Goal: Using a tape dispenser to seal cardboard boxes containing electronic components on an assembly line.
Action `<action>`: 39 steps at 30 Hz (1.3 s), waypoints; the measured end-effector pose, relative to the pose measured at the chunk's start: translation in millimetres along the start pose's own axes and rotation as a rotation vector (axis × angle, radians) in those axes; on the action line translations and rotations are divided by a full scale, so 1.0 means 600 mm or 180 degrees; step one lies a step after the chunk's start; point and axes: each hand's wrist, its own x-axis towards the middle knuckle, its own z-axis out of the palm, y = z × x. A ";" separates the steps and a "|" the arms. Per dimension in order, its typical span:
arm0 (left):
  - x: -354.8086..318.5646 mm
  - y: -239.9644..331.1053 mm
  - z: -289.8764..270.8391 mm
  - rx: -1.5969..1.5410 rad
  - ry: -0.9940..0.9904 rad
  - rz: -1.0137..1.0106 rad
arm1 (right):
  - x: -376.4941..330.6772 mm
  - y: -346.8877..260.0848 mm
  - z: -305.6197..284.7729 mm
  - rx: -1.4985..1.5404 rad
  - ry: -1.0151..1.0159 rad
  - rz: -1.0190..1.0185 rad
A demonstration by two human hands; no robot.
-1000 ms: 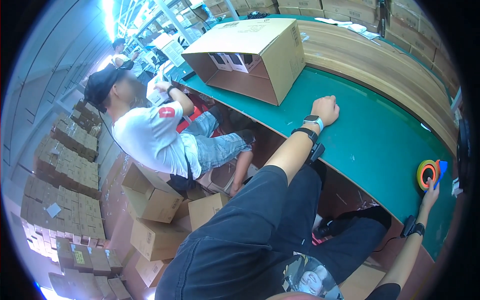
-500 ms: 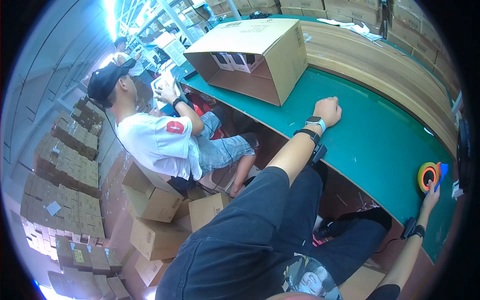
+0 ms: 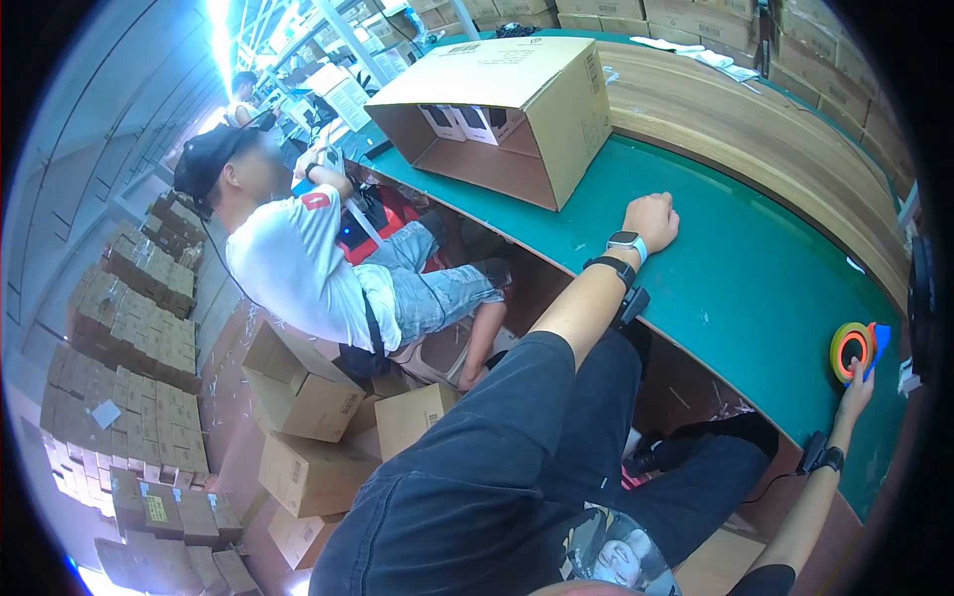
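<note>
My left hand (image 3: 653, 221), closed in a loose fist, rests on the green tabletop (image 3: 711, 288); nothing shows in its fingers. Past it lies a large cardboard box (image 3: 576, 139) on its side, its open end facing the near edge. Inside that box stand several white cartons (image 3: 477, 123) with dark pictures. At the right end of the table, my right hand (image 3: 857, 389) grips a tape dispenser (image 3: 878, 343) with blue parts. It carries a yellow roll with an orange ring. Part of its handle is hidden by my fingers.
A co-worker (image 3: 298, 253) in a white shirt sits at the left by the table. Open cardboard boxes (image 3: 308, 382) sit on the floor beside my legs. Stacked cartons (image 3: 129, 407) line the left side. Wooden boards (image 3: 735, 124) run along the table's far side.
The co-worker's arms have moved away toward the table, and the light-coloured thing in their hands has left that spot. Both my hands and the tape dispenser have stayed put.
</note>
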 end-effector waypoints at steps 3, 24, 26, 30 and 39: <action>0.001 0.001 -0.002 0.0007 0.0006 -0.0001 | 0.003 0.006 -0.001 -0.0003 -0.0025 -0.0010; 0.001 -0.003 -0.004 -0.0025 -0.0159 -0.0084 | -0.013 -0.028 0.009 0.0011 -0.0017 -0.0015; 0.003 0.000 -0.001 -0.0015 -0.0232 -0.0192 | -0.019 -0.039 0.012 0.0115 0.0154 0.0050; -0.004 0.019 -0.031 -0.0378 -0.0675 -0.0529 | -0.033 -0.065 0.018 -0.0185 0.0160 0.0136; -0.103 -0.134 -0.265 -0.3021 0.0882 -0.1245 | -0.044 -0.089 0.020 0.0027 -0.0017 -0.0010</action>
